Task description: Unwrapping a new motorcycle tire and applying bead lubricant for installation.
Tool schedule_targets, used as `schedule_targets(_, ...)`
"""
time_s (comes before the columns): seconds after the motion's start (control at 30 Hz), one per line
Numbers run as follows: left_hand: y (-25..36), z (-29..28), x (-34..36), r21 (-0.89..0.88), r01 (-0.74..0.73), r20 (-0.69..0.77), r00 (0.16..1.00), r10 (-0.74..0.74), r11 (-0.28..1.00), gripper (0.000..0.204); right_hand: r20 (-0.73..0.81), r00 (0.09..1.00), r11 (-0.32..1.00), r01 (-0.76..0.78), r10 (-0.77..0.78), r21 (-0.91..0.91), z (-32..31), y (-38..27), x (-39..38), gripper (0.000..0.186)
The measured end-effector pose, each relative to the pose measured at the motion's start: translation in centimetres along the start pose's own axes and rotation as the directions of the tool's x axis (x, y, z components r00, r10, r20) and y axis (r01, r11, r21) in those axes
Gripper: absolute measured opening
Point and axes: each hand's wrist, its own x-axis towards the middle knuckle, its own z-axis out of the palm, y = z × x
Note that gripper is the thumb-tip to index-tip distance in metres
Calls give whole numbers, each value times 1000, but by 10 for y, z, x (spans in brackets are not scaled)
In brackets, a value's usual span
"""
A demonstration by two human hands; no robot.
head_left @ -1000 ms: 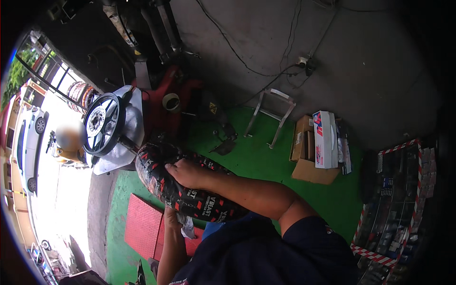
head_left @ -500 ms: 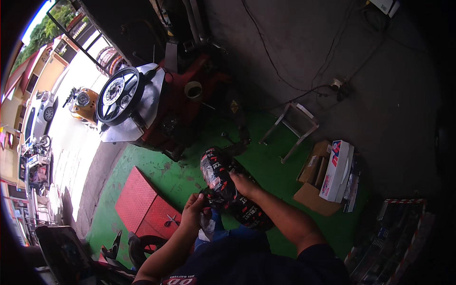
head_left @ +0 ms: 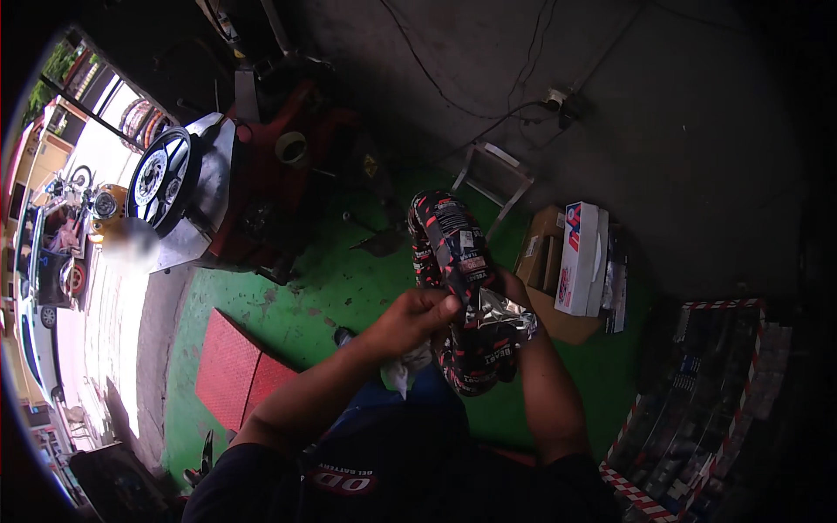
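Note:
A motorcycle tyre point(head_left: 451, 228) in black printed wrapping film with red marks stands upright in front of me, its ring seen nearly edge-on. My left hand point(head_left: 420, 315) is closed on a strip of the wrapping film at the tyre's near-left side, thumb on top. My right hand point(head_left: 510, 286) is at the tyre's right side, its fingers mostly hidden behind the tyre and a loose, shiny silvery flap of film point(head_left: 504, 315). Below my left wrist, a crumpled whitish piece point(head_left: 403, 373) hangs by my leg.
A tyre-changing machine point(head_left: 261, 192) at left carries a black spoked wheel point(head_left: 163, 179). Right of the tyre are cardboard boxes point(head_left: 542, 253), a white box point(head_left: 579, 261) and a metal stand point(head_left: 497, 179). A red floor plate point(head_left: 228, 362) lies at left, a striped-edge rack point(head_left: 632, 492) at lower right.
The tyre has moved right and turned more upright. My left hand has moved right and up with the film, and my right hand has shifted to the tyre's right side. The view has turned.

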Motion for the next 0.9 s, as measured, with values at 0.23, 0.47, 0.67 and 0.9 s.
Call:
schedule_targets(0.23, -87, -1, 54, -99, 42, -296, 953, -69, 994, 47, -212, 902, 914, 326, -377, -240, -3, -13, 0, 45)
schedule_targets(0.47, -118, 4, 94, -101, -574, -147, 817, 558, 813, 52, -126, 455, 169, 56, -882, -984, -16, -30, -8, 38)
schedule_targets(0.67, -101, 16, 117, -204, -90, -158, 986, 58, 975, 68, -213, 418, 162, -154, -883, -975, -8, -32, -25, 41)
schedule_targets(0.9, -122, 19, 123, -215, 142, -233, 953, -192, 966, 64, -283, 577, 64, -370, -766, -927, -17, -10, -10, 95)
